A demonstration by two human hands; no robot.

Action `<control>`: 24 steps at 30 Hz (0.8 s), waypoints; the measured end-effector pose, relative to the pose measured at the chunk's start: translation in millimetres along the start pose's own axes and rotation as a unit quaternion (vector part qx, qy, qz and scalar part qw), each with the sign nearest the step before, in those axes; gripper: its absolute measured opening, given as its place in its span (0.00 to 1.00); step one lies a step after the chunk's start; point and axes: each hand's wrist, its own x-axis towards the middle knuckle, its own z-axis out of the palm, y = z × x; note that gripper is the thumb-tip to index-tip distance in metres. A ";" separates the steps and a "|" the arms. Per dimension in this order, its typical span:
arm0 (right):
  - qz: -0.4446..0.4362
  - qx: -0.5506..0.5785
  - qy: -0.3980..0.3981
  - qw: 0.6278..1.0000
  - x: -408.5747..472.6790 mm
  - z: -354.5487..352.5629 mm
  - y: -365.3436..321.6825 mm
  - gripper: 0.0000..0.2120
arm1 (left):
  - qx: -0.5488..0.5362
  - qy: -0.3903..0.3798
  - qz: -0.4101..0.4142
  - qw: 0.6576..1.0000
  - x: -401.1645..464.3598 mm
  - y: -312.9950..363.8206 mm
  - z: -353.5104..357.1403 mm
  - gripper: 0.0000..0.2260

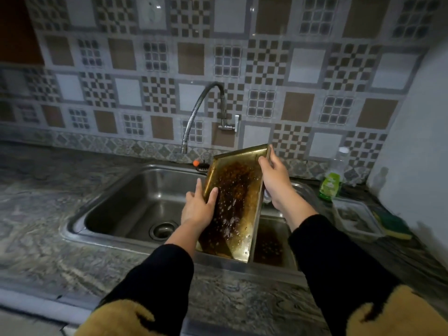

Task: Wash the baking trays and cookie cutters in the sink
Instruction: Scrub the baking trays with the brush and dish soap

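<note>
Both hands grip a baking tray (236, 202): left hand (198, 207) on its left edge, right hand (275, 177) at its far right corner. The tray tilts, long axis near-to-far.

A patterned tile wall (266, 69) in brown, white and grey checks rises behind a marbled grey stone surface (36, 214). A white outlet (152, 10) sits high up. The light is dim.

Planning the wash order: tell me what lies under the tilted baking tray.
Under the tilted baking tray, a second dark, stained tray lies flat on the sink's right side; its left part is covered.
</note>
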 end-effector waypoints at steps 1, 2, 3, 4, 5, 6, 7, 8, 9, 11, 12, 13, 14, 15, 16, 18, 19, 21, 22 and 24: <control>0.010 0.004 -0.006 1.000 4.2 12.1 3.8 0.24 | -0.004 -0.001 0.002 1.000 6.4 -10.6 -6.2 0.31; 0.019 0.007 -0.008 1.000 8.5 25.0 8.1 0.24 | -0.011 -0.005 0.007 1.000 13.1 -21.7 -12.7 0.31; 0.028 0.008 -0.005 1.000 14.8 39.2 14.1 0.25 | -0.016 -0.010 0.013 1.000 20.3 -33.3 -19.7 0.30; 0.037 0.004 0.003 0.999 21.2 53.8 20.1 0.26 | -0.014 -0.011 0.016 1.000 28.3 -45.5 -27.4 0.29; 0.041 -0.013 0.011 0.999 27.1 69.0 26.1 0.26 | -0.009 -0.010 0.015 1.000 37.0 -57.7 -35.4 0.28; 0.040 -0.041 0.017 0.998 33.1 84.0 32.9 0.27 | -0.005 -0.006 0.010 1.000 46.5 -70.2 -43.1 0.27; 0.038 -0.069 0.019 0.997 38.6 98.8 40.0 0.27 | -0.003 0.000 0.003 1.000 56.4 -82.6 -50.6 0.27; 0.035 -0.088 0.019 0.995 43.3 113.4 46.9 0.26 | -0.002 0.007 -0.005 1.000 66.5 -94.7 -58.0 0.27; 0.031 -0.104 0.019 0.994 48.4 127.6 54.2 0.25 | -0.001 0.014 -0.014 1.000 76.9 -105.9 -64.9 0.27; 0.028 -0.152 0.020 0.988 58.7 152.1 67.0 0.24 | 0.001 0.017 -0.029 0.999 98.3 -127.6 -76.0 0.28; 0.029 -0.182 0.022 0.983 64.4 162.1 72.6 0.24 | 0.004 0.014 -0.034 0.999 108.9 -138.1 -80.3 0.28; 0.031 -0.211 0.021 0.977 70.0 170.2 78.5 0.24 | 0.008 0.011 -0.039 0.999 119.3 -148.0 -83.5 0.28; 0.029 -0.236 0.017 0.971 75.3 176.6 84.4 0.25 | 0.015 0.009 -0.044 0.999 129.6 -158.0 -85.4 0.28; 0.028 -0.258 0.012 0.966 79.4 181.6 89.8 0.27 | 0.022 0.009 -0.050 0.998 139.5 -166.7 -86.3 0.28; 0.027 -0.283 0.008 0.959 83.1 185.4 95.0 0.30 | 0.029 0.008 -0.056 0.998 149.4 -175.2 -86.0 0.28; 0.028 -0.337 0.005 0.941 89.5 189.6 104.8 0.36 | 0.040 0.001 -0.069 0.997 167.7 -188.9 -81.9 0.29; 0.028 -0.362 0.003 0.932 92.4 190.8 109.9 0.37 | 0.044 -0.004 -0.075 0.996 175.9 -195.5 -78.3 0.29; 0.030 -0.393 0.001 0.919 98.9 192.0 120.8 0.37 | 0.064 -0.013 -0.086 0.994 190.8 -209.7 -68.9 0.29; 0.033 -0.404 0.001 0.914 102.2 192.3 126.2 0.37 | 0.080 -0.020 -0.091 0.992 197.2 -217.1 -63.6 0.29; 0.039 -0.428 0.003 0.903 109.3 191.9 136.1 0.36 | 0.109 -0.043 -0.102 0.988 207.5 -232.2 -51.6 0.29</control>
